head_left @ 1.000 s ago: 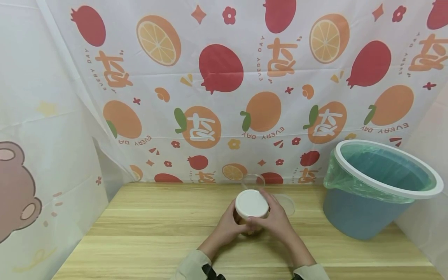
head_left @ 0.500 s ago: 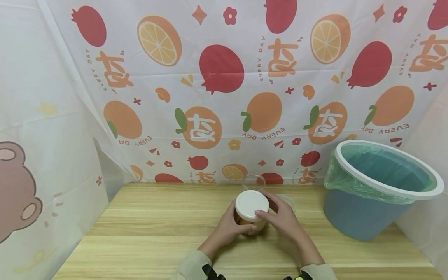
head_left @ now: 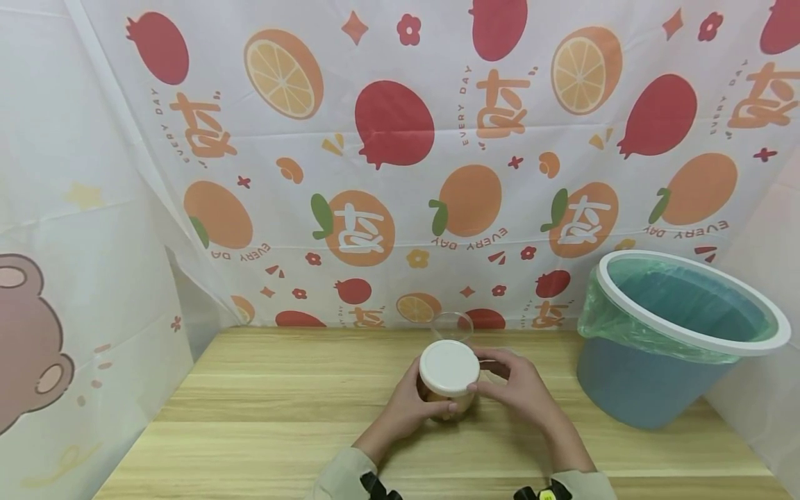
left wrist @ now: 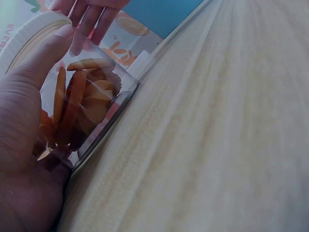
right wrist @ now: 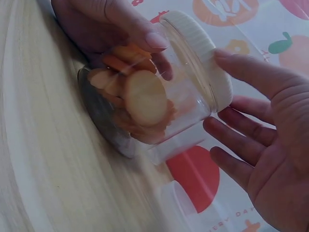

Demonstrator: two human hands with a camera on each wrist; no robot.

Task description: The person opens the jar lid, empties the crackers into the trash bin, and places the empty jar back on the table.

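A clear jar with a white ribbed lid stands on the wooden table. Round tan, biscuit-like slices and reddish-orange pieces show inside. My left hand grips the jar's left side, its thumb across the front just under the lid. At the right edge of the lid, my right hand has its thumb and forefinger tips right at the rim; its other fingers stretch out loosely, as the left wrist view shows.
A blue bin with a white rim and green liner stands on the right. Behind the jar, a clear round plastic piece stands near the fruit-printed backdrop. A translucent round edge appears below the jar in the right wrist view.
My right hand has drawn back to the right, its thumb and forefinger sliding from over the lid to its right edge. Left hand, jar and lid keep their place.
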